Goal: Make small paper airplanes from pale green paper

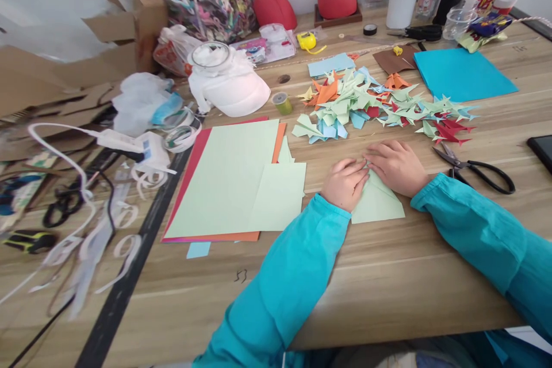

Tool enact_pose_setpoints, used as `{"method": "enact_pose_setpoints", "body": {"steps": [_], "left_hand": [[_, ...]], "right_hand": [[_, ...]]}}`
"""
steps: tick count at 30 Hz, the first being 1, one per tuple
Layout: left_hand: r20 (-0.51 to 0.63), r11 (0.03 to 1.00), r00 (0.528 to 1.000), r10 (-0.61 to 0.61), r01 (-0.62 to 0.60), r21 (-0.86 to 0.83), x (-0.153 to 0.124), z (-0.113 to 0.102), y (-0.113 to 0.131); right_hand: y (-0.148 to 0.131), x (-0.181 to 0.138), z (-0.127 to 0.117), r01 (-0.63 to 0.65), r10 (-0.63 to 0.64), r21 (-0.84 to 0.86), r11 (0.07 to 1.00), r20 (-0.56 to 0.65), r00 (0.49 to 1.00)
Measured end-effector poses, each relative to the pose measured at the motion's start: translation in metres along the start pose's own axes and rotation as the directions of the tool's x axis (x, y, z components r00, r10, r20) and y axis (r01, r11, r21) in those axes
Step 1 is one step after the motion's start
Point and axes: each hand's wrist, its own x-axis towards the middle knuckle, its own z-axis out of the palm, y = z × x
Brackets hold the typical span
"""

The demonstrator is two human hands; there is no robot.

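Note:
A pale green sheet of paper (376, 205), partly folded, lies on the wooden table under both hands. My left hand (345, 183) presses on its upper left edge, fingers together near the top point. My right hand (397, 165) rests on the upper right side, its fingertips meeting the left ones at that point. The fold under the fingers is hidden. To the left lies a smaller pale green square (280, 195) on a large pale green sheet (224, 172), with red and orange paper beneath.
Many folded paper pieces (345, 98) in several colours lie beyond my hands. Black-handled scissors (474, 169) are right of my right hand. Blue paper (466, 73) lies at the back right. Cables, tape and a power strip (121, 141) crowd the left side, near a white cap (233, 86).

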Motion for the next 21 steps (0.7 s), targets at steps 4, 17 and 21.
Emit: {"method": "enact_pose_setpoints", "body": {"steps": [4, 17, 21], "left_hand": [[-0.001, 1.000, 1.000, -0.003, 0.003, -0.008, -0.0009, 0.0006, -0.0031], [0.089, 0.982, 0.991, 0.098, -0.110, 0.152, -0.0041, -0.0044, -0.0019], [0.078, 0.977, 0.992, 0.101, -0.114, 0.181, -0.0049, -0.0030, -0.0001]], "right_hand": [[-0.0007, 0.0000, -0.0011, -0.004, 0.004, -0.010, 1.000, 0.007, 1.000], [0.0004, 0.0001, 0.0021, -0.008, 0.008, -0.042, 0.999, 0.012, 1.000], [0.0007, 0.0000, 0.0024, -0.005, 0.006, -0.044, 0.999, 0.010, 1.000]]}}
